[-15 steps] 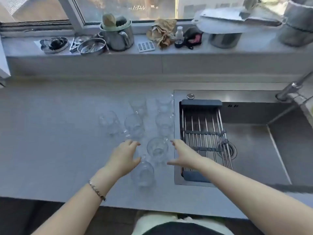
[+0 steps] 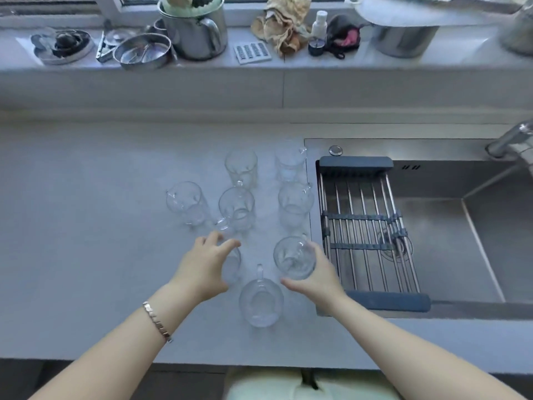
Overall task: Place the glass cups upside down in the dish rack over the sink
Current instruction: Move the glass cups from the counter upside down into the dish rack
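Observation:
Several clear glass cups with handles stand upright on the grey counter left of the sink. My right hand is wrapped around one glass cup beside the rack's left edge, its rim facing up. My left hand curls around another glass cup, which it mostly hides. A third cup stands between my hands, nearest to me. The dish rack, metal bars with dark end pieces, spans the left part of the sink and holds nothing.
More cups stand further back, such as one and one. A faucet is at the far right. The windowsill holds a metal pot, bowls, a cloth and a small bottle.
Both hands have closed in: my right hand has taken hold of the cup next to the rack, and my left hand has curled around a cup on the left.

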